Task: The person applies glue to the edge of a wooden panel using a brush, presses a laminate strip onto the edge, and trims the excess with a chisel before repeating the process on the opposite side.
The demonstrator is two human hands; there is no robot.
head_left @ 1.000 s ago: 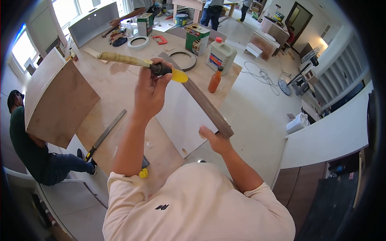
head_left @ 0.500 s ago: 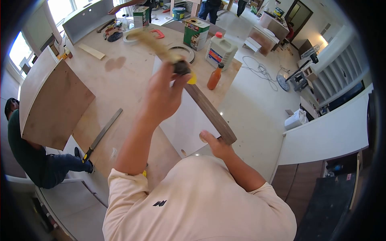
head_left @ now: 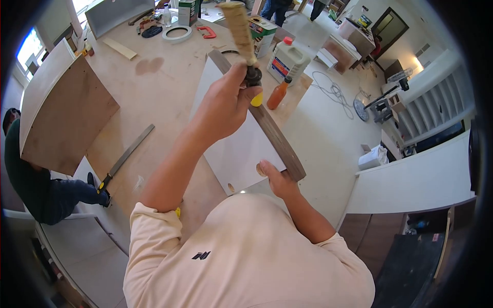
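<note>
My left hand [head_left: 221, 105] is closed around a hammer-like tool [head_left: 239, 33] by its black head. Its tan, rough-looking handle points up, and a yellow face shows below my fingers, right at the panel's edge. Under it lies a white cabinet panel [head_left: 231, 149] with a brown wood-grain edge [head_left: 275, 136] and two round holes near its close end. My right hand [head_left: 281, 182] grips the panel's near corner, thumb by one hole, fingers hidden underneath. An orange-filled bottle [head_left: 278, 94] stands just beyond the edge, with a white jug [head_left: 288, 60] behind it.
A flat file [head_left: 126, 158] with a black-and-yellow handle lies left on the worktable [head_left: 169, 97]. Farther back are a tape roll [head_left: 177, 33], a red clamp [head_left: 206, 32] and a green-and-white can [head_left: 264, 33]. At left, a person [head_left: 31, 169] stands behind a curved wooden box [head_left: 72, 115].
My left hand and the tool have shifted right and the handle has swung more upright. My right hand stays at the panel's corner. The view has turned slightly.
</note>
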